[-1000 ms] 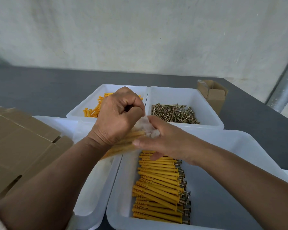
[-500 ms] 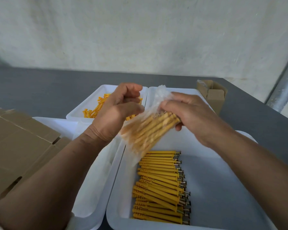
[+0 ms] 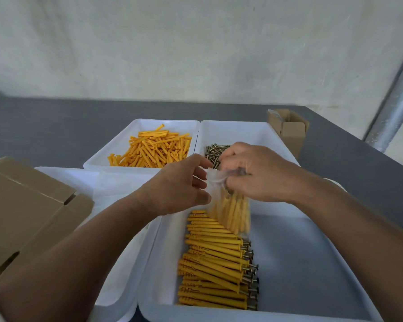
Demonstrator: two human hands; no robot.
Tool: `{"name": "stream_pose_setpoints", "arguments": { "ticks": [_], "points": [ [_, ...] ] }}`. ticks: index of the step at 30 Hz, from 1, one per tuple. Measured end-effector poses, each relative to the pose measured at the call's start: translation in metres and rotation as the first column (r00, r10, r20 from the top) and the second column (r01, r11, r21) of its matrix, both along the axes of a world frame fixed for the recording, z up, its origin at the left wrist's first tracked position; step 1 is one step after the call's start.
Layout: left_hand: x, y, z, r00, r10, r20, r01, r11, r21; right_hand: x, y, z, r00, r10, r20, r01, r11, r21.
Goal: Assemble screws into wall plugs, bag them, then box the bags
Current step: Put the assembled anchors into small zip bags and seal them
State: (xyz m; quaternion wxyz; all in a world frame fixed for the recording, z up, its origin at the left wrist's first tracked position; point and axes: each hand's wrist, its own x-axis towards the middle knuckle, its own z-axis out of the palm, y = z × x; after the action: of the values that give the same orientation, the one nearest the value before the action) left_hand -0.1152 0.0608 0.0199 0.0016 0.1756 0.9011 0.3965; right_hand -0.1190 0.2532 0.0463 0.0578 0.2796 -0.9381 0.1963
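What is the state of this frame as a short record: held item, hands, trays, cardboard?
bag: clear, filled with yellow plugs, hanging over the near tray
left hand: pinches its top edge
right hand: grips its neck
near tray contents: row of assembled plugs, screw heads to the right
far trays: loose plugs left, screws right
cardboard: flat sheets at left, small open box far right

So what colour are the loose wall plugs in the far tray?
The wall plugs are orange-yellow, clearest in the head view.
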Motion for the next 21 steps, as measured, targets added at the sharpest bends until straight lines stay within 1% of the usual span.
{"name": "stream_pose_setpoints", "arguments": {
  "ticks": [3, 5, 6, 8, 10, 12, 13, 17, 19, 21],
  "points": [
    [0.000, -0.001, -0.001, 1.000, -0.003, 0.003, 0.003, 1.000, -0.007, -0.002, 0.000, 0.000, 0.999, -0.024, -0.026, 0.022, 0.998, -0.061],
    [-0.001, 0.000, -0.001, 1.000, -0.015, 0.017, 0.015, 1.000, -0.004, -0.006, 0.002, 0.001, 0.995, -0.068, -0.074, 0.061, 0.994, -0.088],
    [0.000, 0.002, 0.000, 0.999, -0.025, 0.026, 0.024, 1.000, 0.005, -0.008, 0.003, 0.003, 0.992, -0.097, -0.079, 0.086, 0.988, -0.128],
    [0.000, 0.004, 0.002, 0.996, -0.056, 0.066, 0.054, 0.998, 0.038, -0.009, 0.007, 0.008, 0.991, -0.131, -0.008, 0.123, 0.951, -0.284],
    [0.001, 0.008, 0.005, 0.986, -0.111, 0.127, 0.101, 0.991, 0.083, -0.008, 0.009, 0.012, 0.991, -0.086, 0.103, 0.124, 0.881, -0.457],
    [0.001, 0.012, 0.007, 0.968, -0.179, 0.174, 0.158, 0.979, 0.129, -0.005, 0.009, 0.015, 0.985, -0.018, 0.170, 0.113, 0.817, -0.566],
    [0.001, 0.014, 0.006, 0.958, -0.210, 0.193, 0.180, 0.970, 0.165, -0.004, 0.007, 0.015, 0.985, 0.005, 0.175, 0.099, 0.808, -0.581],
    [0.003, 0.020, 0.001, 0.939, -0.277, 0.204, 0.191, 0.913, 0.361, 0.002, 0.000, 0.013, 0.990, 0.095, 0.100, -0.029, 0.851, -0.524],
    [0.004, 0.021, 0.000, 0.929, -0.306, 0.210, 0.184, 0.870, 0.457, 0.002, 0.001, 0.013, 0.991, 0.111, 0.080, -0.047, 0.827, -0.561],
    [0.003, 0.019, -0.001, 0.916, -0.324, 0.237, 0.152, 0.825, 0.544, 0.002, 0.002, 0.014, 0.986, 0.107, 0.128, -0.004, 0.783, -0.622]
  ]
}}
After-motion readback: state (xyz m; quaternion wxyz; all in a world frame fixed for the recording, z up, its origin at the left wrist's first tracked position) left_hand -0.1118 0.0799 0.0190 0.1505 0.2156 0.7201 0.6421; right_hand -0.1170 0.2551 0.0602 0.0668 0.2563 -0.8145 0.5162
